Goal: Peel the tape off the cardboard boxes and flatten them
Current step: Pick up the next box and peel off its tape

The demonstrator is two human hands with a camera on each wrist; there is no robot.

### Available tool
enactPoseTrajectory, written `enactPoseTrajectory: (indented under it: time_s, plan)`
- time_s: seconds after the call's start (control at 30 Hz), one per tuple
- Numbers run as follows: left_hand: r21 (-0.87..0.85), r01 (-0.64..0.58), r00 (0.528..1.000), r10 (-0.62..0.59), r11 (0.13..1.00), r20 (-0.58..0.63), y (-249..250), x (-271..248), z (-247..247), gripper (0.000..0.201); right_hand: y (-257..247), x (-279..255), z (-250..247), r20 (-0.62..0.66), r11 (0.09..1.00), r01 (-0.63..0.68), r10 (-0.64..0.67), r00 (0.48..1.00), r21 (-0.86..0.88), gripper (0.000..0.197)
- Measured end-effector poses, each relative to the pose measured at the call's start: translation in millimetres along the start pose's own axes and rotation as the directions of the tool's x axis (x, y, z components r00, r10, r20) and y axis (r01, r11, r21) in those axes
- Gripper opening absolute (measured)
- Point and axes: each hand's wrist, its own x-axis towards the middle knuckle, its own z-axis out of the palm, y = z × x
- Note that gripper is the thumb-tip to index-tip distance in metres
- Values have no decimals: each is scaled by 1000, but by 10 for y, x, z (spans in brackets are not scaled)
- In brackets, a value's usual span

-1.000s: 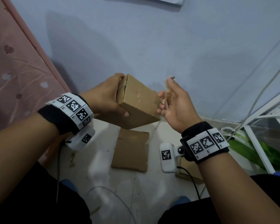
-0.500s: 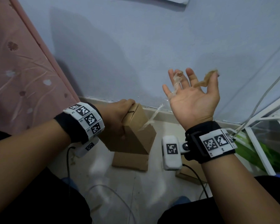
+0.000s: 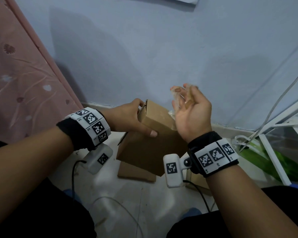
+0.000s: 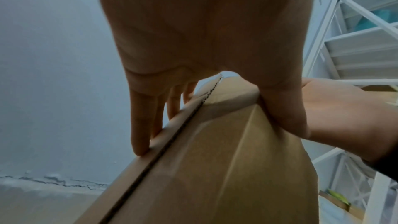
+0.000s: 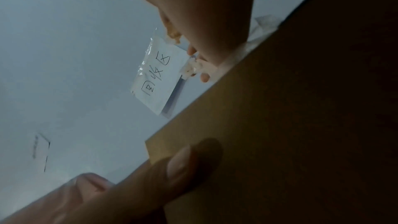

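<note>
brown cardboard box (image 3: 150, 143), pale blue wall (image 3: 144, 48), pink flower-patterned cloth (image 3: 15, 74), black-and-white checked wristbands (image 3: 91, 125).

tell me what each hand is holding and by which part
The left hand grips the cardboard box at its upper end, thumb on the near face. The right hand has crumpled clear tape stuck to its fingers.

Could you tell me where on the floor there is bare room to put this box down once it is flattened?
Bare floor lies between the person's knees, crossed only by a thin cable. Farther out it is crowded: a flattened cardboard piece lies under the held box, and the white rack fills the right.
</note>
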Motion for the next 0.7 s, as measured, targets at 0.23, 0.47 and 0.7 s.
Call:
enactPoseTrajectory:
  time_s: [0.23, 0.47, 0.7]
  plan:
    - [147, -23, 987, 46, 989, -153, 51, -51, -46, 107, 58, -7, 47, -59, 828, -74, 50, 997, -556, 24]
    - [147, 7, 962, 33, 989, -270, 45, -54, -133, 109, 64, 6, -5, 5, 540, 20, -30, 1000, -842, 23]
    - [135, 45, 949, 0, 990, -316, 50, -43, -157, 112, 50, 42, -50, 101, 177, 91, 45, 994, -980, 31]
